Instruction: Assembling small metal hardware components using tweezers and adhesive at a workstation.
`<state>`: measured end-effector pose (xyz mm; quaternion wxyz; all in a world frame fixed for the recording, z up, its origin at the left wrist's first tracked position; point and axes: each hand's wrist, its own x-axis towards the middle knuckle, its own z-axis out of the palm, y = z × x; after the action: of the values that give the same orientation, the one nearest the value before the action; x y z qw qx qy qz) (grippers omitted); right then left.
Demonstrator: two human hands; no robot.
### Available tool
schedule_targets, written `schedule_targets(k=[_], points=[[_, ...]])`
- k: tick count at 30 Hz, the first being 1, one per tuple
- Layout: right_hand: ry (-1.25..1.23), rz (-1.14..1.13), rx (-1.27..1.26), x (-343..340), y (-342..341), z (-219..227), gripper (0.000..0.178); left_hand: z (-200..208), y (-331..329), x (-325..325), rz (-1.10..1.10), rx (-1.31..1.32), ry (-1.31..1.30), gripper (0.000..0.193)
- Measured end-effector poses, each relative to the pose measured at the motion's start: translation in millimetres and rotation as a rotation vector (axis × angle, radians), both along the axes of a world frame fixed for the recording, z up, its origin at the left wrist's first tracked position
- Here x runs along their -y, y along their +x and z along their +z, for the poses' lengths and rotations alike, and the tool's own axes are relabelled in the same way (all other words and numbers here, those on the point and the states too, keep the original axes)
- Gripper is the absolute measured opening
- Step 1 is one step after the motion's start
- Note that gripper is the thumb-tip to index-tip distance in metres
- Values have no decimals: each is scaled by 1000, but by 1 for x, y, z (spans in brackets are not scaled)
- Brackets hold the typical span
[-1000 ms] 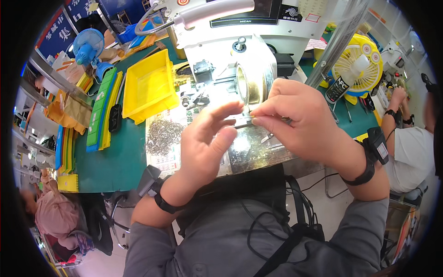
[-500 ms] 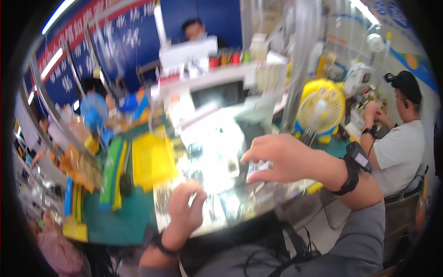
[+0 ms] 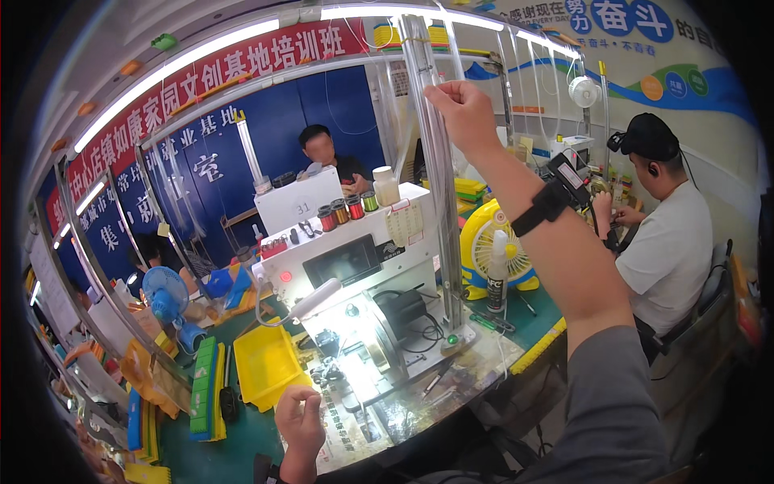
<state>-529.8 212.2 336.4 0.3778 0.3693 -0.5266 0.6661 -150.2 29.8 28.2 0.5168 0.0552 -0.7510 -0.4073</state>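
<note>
My right hand (image 3: 463, 113) is raised high, with thumb and fingers pinched together beside the upright metal post (image 3: 439, 185). Anything between those fingertips is too small to make out. Low at the near edge of the bench, my left hand (image 3: 300, 423) is curled, its thumb against the fingers; what it holds, if anything, is hidden. Just beyond the left hand lies a yellow tray (image 3: 262, 359). A white bench machine (image 3: 403, 250) with a dark screen (image 3: 342, 260) stands ahead, its work area brightly lit by a white lamp (image 3: 317, 298).
Several thread spools (image 3: 339, 213) and a white bottle (image 3: 385, 185) stand on the machine. A yellow fan (image 3: 484, 238) and a spray bottle (image 3: 497, 270) are right of the post. Green and yellow bins (image 3: 205, 391) lie at left. A co-worker (image 3: 661, 234) sits at right, another person (image 3: 322, 157) behind.
My right hand has risen from over the bench up beside the post, its fingers closing from apart to a pinch. The left hand appears lower, and the whole view has tilted upward.
</note>
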Motion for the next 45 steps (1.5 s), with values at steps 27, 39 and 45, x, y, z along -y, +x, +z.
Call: schedule_targets(k=[27,39,45], points=[[922,546,-538,8,199,-238,14,16,-3,-29,-183,143,-182,13],[911,393,-711,2,202,-248,17,18,-6,-33,-90,161,-300,13],[1170,963,399,-9,205,-234,11,16,-4,-29,-54,141,-356,15]])
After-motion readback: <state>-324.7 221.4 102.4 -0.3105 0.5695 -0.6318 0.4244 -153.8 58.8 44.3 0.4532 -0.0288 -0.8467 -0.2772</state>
